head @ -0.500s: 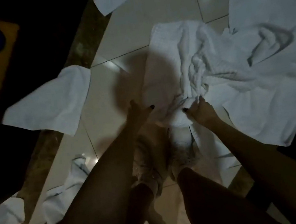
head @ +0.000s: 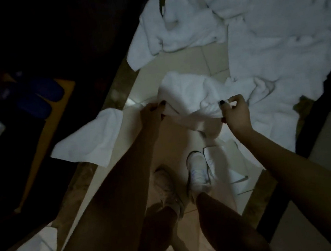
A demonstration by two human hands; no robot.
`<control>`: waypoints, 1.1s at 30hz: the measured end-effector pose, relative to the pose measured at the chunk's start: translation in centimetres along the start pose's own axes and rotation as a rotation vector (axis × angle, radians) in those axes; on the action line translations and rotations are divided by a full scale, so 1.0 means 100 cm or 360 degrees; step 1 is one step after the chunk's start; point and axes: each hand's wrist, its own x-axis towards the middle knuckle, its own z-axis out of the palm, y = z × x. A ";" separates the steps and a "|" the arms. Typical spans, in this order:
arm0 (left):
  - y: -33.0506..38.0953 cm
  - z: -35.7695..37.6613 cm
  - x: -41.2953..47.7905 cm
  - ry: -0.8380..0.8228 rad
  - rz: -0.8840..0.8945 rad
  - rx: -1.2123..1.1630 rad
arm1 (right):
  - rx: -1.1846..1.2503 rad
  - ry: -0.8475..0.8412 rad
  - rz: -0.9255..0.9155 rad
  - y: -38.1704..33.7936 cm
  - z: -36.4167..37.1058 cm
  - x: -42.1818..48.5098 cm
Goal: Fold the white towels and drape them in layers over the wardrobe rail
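Softness rules here: the white towel (head: 187,89) looks limp and light, sure to sag wherever unsupported. It hangs between my hands above the floor (head: 186,63), far part bunched. Left hand (head: 152,111) and right hand (head: 235,112) each have a closed pinch grip on its near edge; I'd judge the corners the better hold for a square fold.

My shoes (head: 198,171) stand on pale floor tiles (head: 184,64), low in the middle. Something blue (head: 38,95) lies on a yellow mat (head: 40,141), left.
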 end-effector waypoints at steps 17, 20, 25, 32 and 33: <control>0.397 -0.089 -0.255 -0.0343 0.0478 -0.0087 | -0.0013 -0.0163 -0.0822 -0.400 -0.242 -0.168; 0.442 -0.113 -0.292 -0.0275 0.0556 -0.0193 | -0.0118 -0.0144 -0.1068 -0.449 -0.256 -0.200; 0.499 -0.166 -0.341 -0.0096 0.0824 -0.0168 | -0.0118 -0.0099 -0.1420 -0.526 -0.261 -0.238; 0.555 -0.223 -0.409 -0.0049 0.1171 -0.0522 | 0.0184 -0.0198 -0.1802 -0.634 -0.262 -0.292; 0.560 -0.227 -0.416 -0.0092 0.1197 -0.0567 | 0.0210 -0.0232 -0.1830 -0.646 -0.262 -0.298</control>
